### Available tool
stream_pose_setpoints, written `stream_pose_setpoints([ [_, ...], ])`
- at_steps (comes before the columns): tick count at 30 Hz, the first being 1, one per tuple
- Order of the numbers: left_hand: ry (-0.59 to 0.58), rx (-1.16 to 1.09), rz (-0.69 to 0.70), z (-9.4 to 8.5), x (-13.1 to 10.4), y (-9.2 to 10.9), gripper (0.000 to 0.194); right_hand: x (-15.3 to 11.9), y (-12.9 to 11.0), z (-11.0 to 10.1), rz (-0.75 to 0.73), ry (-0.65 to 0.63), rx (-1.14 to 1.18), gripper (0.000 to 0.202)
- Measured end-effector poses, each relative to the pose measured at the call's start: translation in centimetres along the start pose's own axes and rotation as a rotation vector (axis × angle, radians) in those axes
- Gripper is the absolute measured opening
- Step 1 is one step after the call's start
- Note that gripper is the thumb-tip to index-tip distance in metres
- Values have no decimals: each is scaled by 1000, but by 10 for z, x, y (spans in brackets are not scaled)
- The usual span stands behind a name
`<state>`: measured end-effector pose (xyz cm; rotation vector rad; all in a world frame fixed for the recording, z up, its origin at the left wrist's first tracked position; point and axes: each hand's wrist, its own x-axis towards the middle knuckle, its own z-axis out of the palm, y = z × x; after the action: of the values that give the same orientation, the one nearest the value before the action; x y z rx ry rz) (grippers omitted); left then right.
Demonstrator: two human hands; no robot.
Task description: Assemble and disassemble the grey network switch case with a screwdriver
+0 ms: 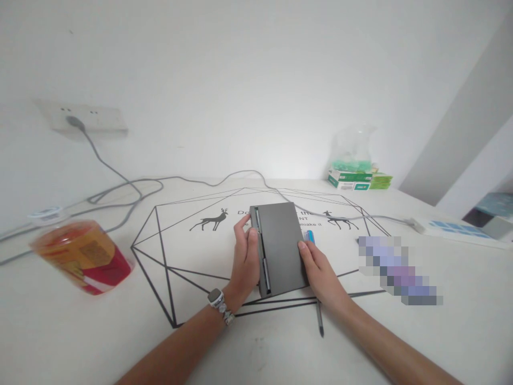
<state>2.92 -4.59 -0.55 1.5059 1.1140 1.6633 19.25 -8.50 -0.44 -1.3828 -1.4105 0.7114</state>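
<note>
Both my hands hold a dark grey, flat, book-shaped case (282, 248) above the white mat, tilted towards me. A long slot with thin pieces in it runs down its left side. My left hand (245, 256) is closed on the left edge, thumb along the side; that wrist wears a watch. My right hand (320, 272) grips the right edge with its thumb on the front face. Beside the right hand a blue pen end (310, 235) shows above it, and a dark pen tip (321, 326) below; I cannot tell whether they are one pen.
An orange and red container (86, 256) stands at the left. A grey cable (192, 181) crosses the back to a power strip (460, 231) at the right. Green and white boxes (350, 179) lie near the wall. A blurred-out object (396, 270) lies right of my hands.
</note>
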Motion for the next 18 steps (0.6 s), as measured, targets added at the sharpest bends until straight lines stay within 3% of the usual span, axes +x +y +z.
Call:
stream_pose_setpoints([
  [18,-36,-45,-45,4,-5,3,54,-7,-6,1,-15,25,9,43],
])
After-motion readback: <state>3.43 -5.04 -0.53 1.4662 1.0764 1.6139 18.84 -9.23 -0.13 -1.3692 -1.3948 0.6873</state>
